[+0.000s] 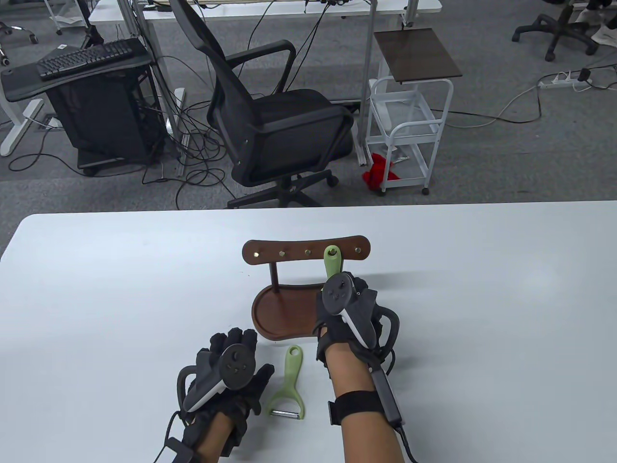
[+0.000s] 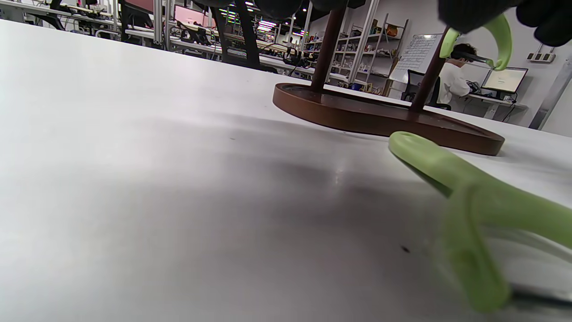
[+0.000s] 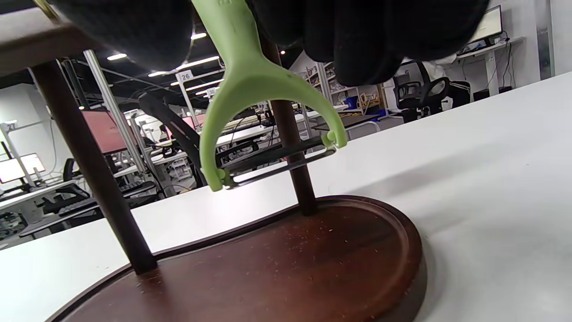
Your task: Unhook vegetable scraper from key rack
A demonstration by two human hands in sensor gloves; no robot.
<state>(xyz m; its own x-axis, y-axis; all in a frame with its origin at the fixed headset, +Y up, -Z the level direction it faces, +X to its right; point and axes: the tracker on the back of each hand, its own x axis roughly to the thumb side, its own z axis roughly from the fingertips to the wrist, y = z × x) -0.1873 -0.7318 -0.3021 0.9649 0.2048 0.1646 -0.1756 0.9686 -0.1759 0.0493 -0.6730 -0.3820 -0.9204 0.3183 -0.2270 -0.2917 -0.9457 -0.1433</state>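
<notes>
Table view hides most of the hanging vegetable scraper [image 1: 332,261] from me: only its pale green looped handle end shows on a hook of the key rack [image 1: 306,251], the rest lies behind my right hand [image 1: 348,313]. From the right wrist I see that hand's fingers [image 3: 366,36] gripping the matte plastic handle, its Y-shaped fork and thin metal blade hanging above the rack's dark oval wooden base. A second green scraper [image 1: 288,386] lies flat on the smooth white bench [image 1: 96,299] in front of the rack, blurred at the left wrist. My left hand [image 1: 231,381] rests beside it, fingers spread, holding nothing.
</notes>
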